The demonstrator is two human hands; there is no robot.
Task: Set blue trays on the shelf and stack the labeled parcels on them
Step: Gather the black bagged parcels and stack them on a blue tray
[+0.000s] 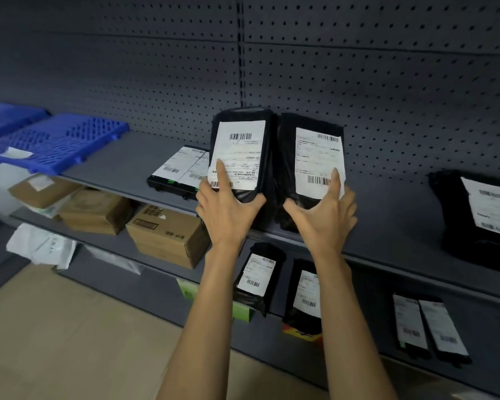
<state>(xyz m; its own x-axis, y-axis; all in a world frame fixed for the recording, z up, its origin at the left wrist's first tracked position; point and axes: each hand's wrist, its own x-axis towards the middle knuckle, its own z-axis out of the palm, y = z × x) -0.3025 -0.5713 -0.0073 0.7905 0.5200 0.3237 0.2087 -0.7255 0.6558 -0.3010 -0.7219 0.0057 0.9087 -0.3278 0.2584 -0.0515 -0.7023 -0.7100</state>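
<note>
Two black parcels with white barcode labels stand upright side by side on the grey top shelf point(387, 226). My left hand point(225, 209) grips the left parcel point(243, 145) at its lower end, index finger straight on the label and thumb spread across the front. My right hand point(324, 212) grips the right parcel point(312, 157) the same way. Two blue slotted trays lie at the shelf's far left, a near blue tray point(55, 140) and a farther blue tray point(9, 119). Neither parcel is on a tray.
A flat labeled parcel point(179, 171) lies on the top shelf left of my hands. A large black parcel point(479, 209) sits at the right. A pegboard wall point(358, 67) backs the shelf. On the lower shelves are cardboard boxes point(165, 235) and several black parcels point(257, 275).
</note>
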